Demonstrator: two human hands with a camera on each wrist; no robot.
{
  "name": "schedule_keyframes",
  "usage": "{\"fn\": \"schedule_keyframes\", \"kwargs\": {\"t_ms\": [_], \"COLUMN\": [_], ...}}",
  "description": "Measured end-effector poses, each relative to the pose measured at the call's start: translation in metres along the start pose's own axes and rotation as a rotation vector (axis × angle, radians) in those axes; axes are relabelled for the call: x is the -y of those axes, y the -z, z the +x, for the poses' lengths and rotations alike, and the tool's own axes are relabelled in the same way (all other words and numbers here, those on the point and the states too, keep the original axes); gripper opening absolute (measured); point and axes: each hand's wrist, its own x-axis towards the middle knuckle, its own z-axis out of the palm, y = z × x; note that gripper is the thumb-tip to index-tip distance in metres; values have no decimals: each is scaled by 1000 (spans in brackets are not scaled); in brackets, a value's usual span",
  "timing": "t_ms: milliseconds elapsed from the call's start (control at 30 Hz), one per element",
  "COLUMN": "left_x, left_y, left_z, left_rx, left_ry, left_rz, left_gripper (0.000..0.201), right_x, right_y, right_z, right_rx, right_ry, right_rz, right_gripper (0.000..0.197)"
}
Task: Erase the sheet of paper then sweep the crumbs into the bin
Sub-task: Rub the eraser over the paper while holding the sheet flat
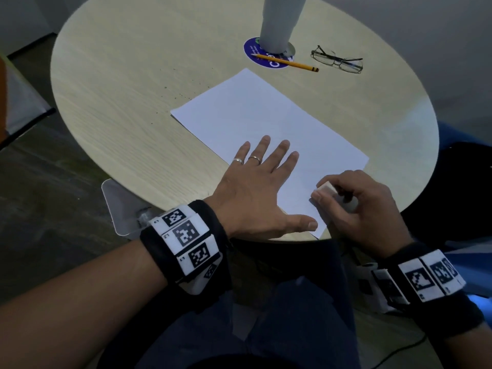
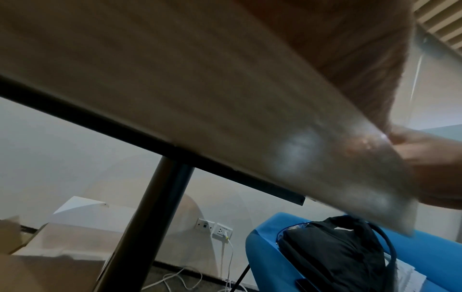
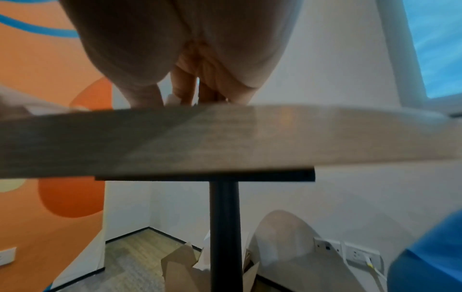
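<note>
Paper first: the white rectangular sheet of paper (image 1: 266,121) lies flat and slanted on the round, pale wood table (image 1: 119,83), running from about 11 o'clock down to 5 o'clock, with its near corner at the table edge closest to you; your left hand (image 1: 255,193) lies flat on the near part of the sheet, fingers straight and spread, thumb out toward 3 o'clock, holding nothing, with two rings on it; your right hand (image 1: 362,206) sits at 5 o'clock on the table, just beside your left thumb, and its curled fingers pinch a small white block eraser (image 1: 325,191); the eraser rests on the near right edge of the sheet; tiny dark eraser crumbs (image 1: 181,95) are scattered on the bare wood at about 10 o'clock from the sheet, near its far left edge; a yellow pencil with a dark eraser tip (image 1: 286,63) lies at 12 o'clock, across a round blue sticker (image 1: 255,55); a grey post (image 1: 279,22) stands on that sticker; black thin-framed glasses (image 1: 338,61) lie folded at 1 o'clock, just beside the pencil's tip; a clear plastic bin (image 1: 119,206) sits below the table edge at 8 o'clock, next to your left wrist; both wrist views look at the table rim from low down and are blurry, so they show little of your fingers.
</note>
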Motion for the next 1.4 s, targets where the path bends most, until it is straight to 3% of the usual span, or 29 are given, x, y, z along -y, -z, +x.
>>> {"fn": "schedule_keyframes", "kwargs": {"t_ms": [67, 200, 333, 467, 633, 767, 933, 1100, 1233, 1400], "left_x": [0, 0, -1, -1, 0, -1, -1, -1, -2, -2], "left_y": [0, 0, 0, 0, 1, 1, 1, 3, 3, 5], "left_z": [0, -1, -2, -1, -1, 0, -1, 0, 0, 1], "left_rx": [4, -11, -24, -19, -6, 1, 0, 16, 18, 31], "left_ry": [1, -5, -8, -3, -6, 3, 13, 15, 16, 16], "left_rz": [-1, -7, -5, -9, -24, -27, -34, -28, -36, -37], "left_gripper": [125, 124, 122, 123, 125, 125, 126, 126, 128, 126], "right_x": [5, -4, 5, -5, 7, -8, 4, -18, 7, -16], "right_y": [2, 4, 2, 9, 9, 16, 11, 36, 15, 19], "right_z": [-6, 4, -2, 8, -4, 6, -11, 6, -8, 5], "right_rx": [71, -27, 82, -10, 89, -25, 83, -113, 79, -24], "right_ry": [68, 1, 90, -12, 110, 14, 109, 37, 125, 2], "right_rz": [-47, -170, -166, -181, -123, -165, -121, -170, -68, -127], "right_gripper": [11, 17, 15, 20, 19, 24, 13, 20, 9, 16]}}
